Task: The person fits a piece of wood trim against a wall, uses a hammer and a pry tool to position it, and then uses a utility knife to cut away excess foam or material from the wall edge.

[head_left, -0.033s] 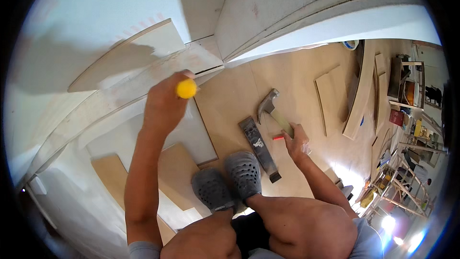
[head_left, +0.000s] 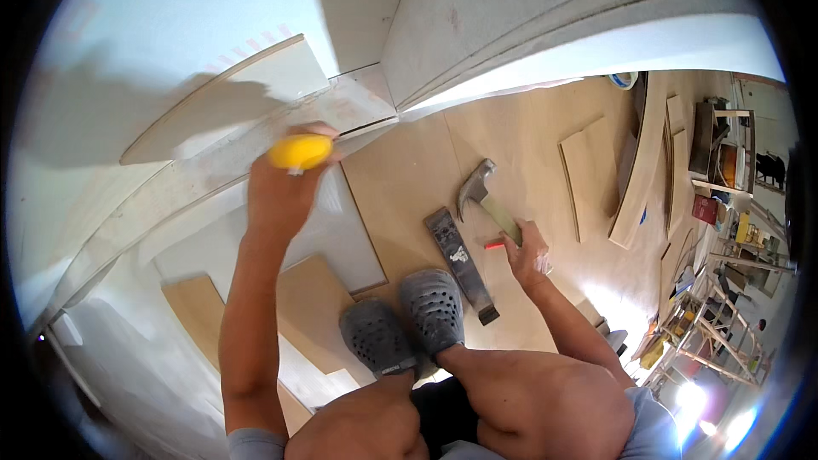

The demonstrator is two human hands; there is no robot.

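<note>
My left hand (head_left: pixel 285 192) is closed around a yellow, rounded, handle-like object (head_left: pixel 302 152), blurred by motion, with a small pale bit at its underside. It is over the inner edge of the pale ledge (head_left: pixel 362 89) along the wall. My right hand (head_left: pixel 529 254) grips the wooden handle of a claw hammer (head_left: pixel 479 183), its head pointing away from me above the wooden floor. A thin red stick (head_left: pixel 494 244) pokes out from the same hand. Between the hammer and my feet lies a dark flat metal bar (head_left: pixel 460 266) with a hooked end.
A thin board (head_left: pixel 234 102) leans on the wall above the ledge. Flooring planks (head_left: pixel 315 311) lie left of my grey clogs (head_left: pixel 432 311). More planks (head_left: pixel 588 175) and long strips (head_left: pixel 643 166) are at the right. Beyond stand a wooden stepladder (head_left: pixel 716 332) and clutter.
My left hand has shifted slightly left, and the yellow object has swung from end-on to lying sideways. My right hand and the hammer have hardly moved.
</note>
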